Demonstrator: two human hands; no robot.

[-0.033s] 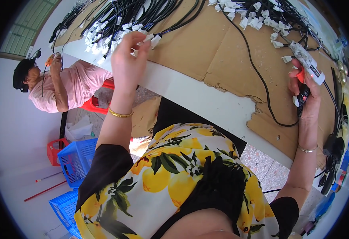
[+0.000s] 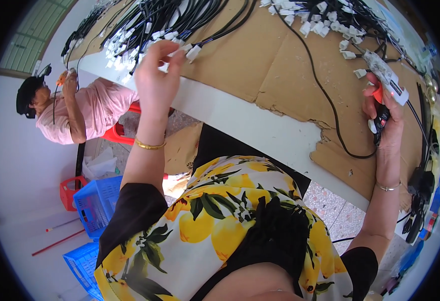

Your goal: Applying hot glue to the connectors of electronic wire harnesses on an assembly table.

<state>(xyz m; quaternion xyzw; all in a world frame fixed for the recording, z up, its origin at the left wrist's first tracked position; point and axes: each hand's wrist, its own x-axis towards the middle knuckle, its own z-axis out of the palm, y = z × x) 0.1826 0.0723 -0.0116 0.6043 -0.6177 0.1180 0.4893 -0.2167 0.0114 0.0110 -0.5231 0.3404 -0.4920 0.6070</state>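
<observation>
My left hand is over the near end of a bundle of black cables with white plug connectors. Its fingers are curved and the thumb stands apart from them. White connectors show in the gap between, and I see none gripped. On the right, my right hand is wrapped around a hot glue gun with a whitish body, a red trigger and a black handle. The gun's nozzle points up and left, towards a second pile of white connectors. Its black cord loops across the cardboard.
Brown cardboard with a torn near edge covers much of the white table. At the left a person in a pink shirt holds an orange tool. Blue crates and a red stool stand on the floor. Black cables line the right edge.
My left hand has shifted slightly to the left. My right hand and the glue gun have hardly moved.
</observation>
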